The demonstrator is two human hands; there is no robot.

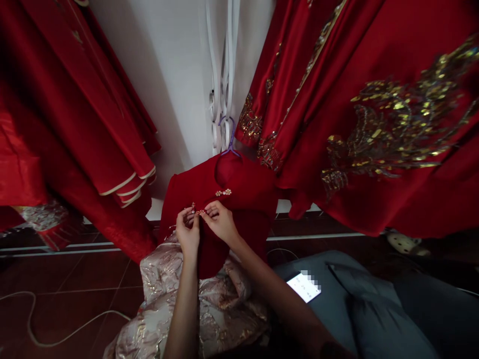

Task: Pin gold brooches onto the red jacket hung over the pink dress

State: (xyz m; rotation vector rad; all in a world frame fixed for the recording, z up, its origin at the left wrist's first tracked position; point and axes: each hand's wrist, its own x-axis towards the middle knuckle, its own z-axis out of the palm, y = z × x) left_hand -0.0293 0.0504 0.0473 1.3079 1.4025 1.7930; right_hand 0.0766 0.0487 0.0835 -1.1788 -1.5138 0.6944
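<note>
A small strip of pearly, reddish beads (200, 212) lies directly between the fingertips of the two hands, its long axis running sideways from one hand to the other, with neither hand clearly nearer. It is pinched at its left by the thumb and fingers of the left hand (187, 233) and at its right by those of the right hand (223, 224); both grips are narrow, though the exact hold of each finger is too small to be told. The strip is held just in front of a plain deep-red cloth garment (249, 192), which is hung on a thin purple hanger (232, 139) beyond the hands and is spread behind and below them. Whether the strip is attached to that cloth cannot be told. Near the garment's round neckline, just beyond the right hand and closer to it than to the left, a gold-and-pearl flower-shaped clasp (223, 192) is seen, set roughly sideways. Below the hands, pale pink-and-silver brocade fabric (168, 267) is bunched, and to the right a lit phone (302, 288) is rested on grey-blue cloth (333, 294).
</note>
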